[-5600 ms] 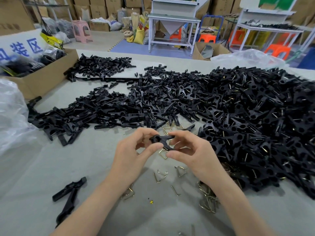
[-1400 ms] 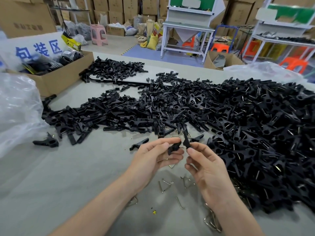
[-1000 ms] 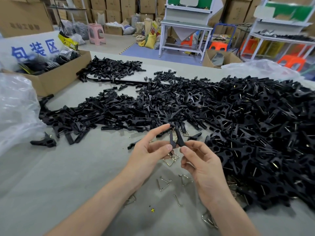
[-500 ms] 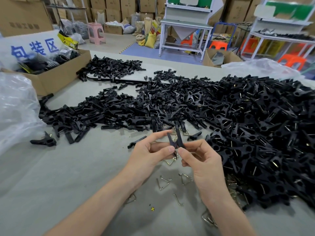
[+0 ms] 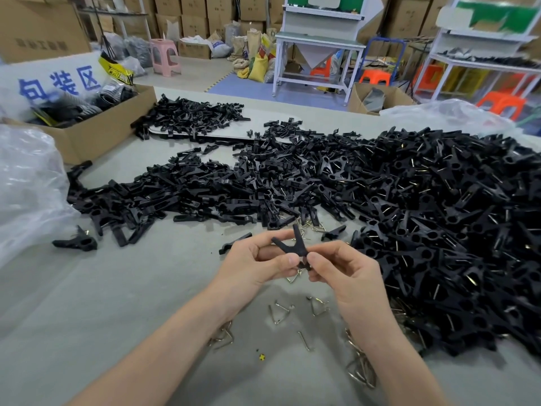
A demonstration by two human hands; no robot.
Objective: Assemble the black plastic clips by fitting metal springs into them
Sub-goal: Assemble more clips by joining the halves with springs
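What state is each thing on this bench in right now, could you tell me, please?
left hand, pinches the black clip.
right hand, pinches the clip's lower end.
black clip, held off the table, halves spread in a V.
loose springs, scattered on the table, unfitted.
clip pile, heaped right of the hands.
cardboard box, open, holding dark packets.

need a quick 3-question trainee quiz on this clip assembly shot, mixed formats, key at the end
1. True or false: the left hand and right hand both pinch the same black clip.
2. The loose metal springs lie: A) in a bowl; B) on the table near the hands; C) on a shelf.
3. Fill in: the biggest pile of clips lies on the person's ____ side.
Key: 1 true; 2 B; 3 right.
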